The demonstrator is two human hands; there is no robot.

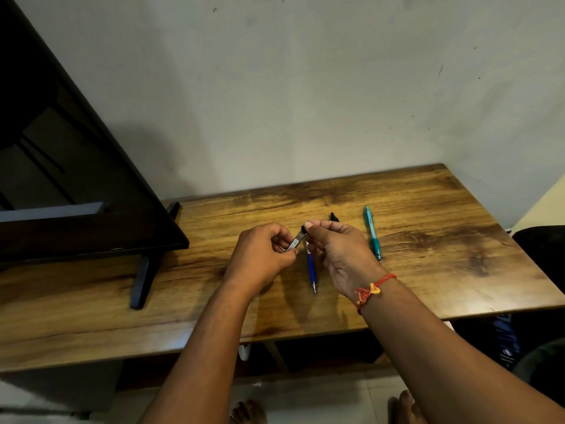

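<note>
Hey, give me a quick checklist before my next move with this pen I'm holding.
1. Left hand grips the held pen by its barrel: ok.
2. Right hand pinches its black end: ok.
3. The held pen is lifted above the table: ok.
4. The blue pen and teal pen lie flat on the table: ok.
5. Whether the black end is loose or tight: cannot tell.

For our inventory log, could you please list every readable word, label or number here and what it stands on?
No text is legible.
Slim grey pen with black tip, in the left hand and right hand: pale printed label, too blurred to read.
Blue plastic pen and teal plastic pen on the wooden table: no print discernible.
</note>
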